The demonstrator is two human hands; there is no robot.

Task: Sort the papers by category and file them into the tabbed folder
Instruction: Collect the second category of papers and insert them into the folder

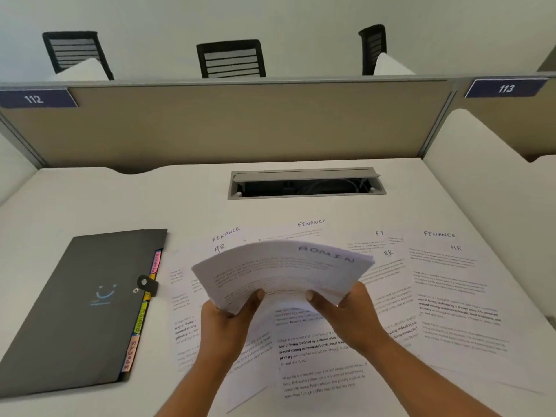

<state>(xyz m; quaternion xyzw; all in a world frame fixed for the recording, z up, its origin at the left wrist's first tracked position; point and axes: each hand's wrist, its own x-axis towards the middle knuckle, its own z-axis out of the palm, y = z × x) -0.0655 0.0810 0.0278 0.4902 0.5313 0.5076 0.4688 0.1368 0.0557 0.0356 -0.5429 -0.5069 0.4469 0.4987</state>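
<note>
We hold a bowed stack of papers (282, 266) w/ both hands above the desk (90, 200). Our left hand (228, 320) grips the near-left corner, thumb on top & fingers curled under. Our right hand (346, 308) pinches the near-right edge the same way. The top sheet reads ADMIN. Under & around the stack, loose sheets (451, 296) lie fanned over the desk, overlapping, w/ handwritten headings FINANCE & HR. So by our judgement the sorting is only partway: one bundle gathered, the rest lying mixed. We can't tell whether every sheet in the stack is ADMIN. The tabbed folder (75, 311) lies flat to our left, just beside the spread. It's closed, w/ its strap (147, 284) snapped over the front edge, & coloured tabs (140, 320) stick out along its right side. Nothing looks filed yet, tho we can't see inside. Left to do, as we reckon: group FINANCE & HR, unsnap the folder, slot each pile behind its tab.
</note>
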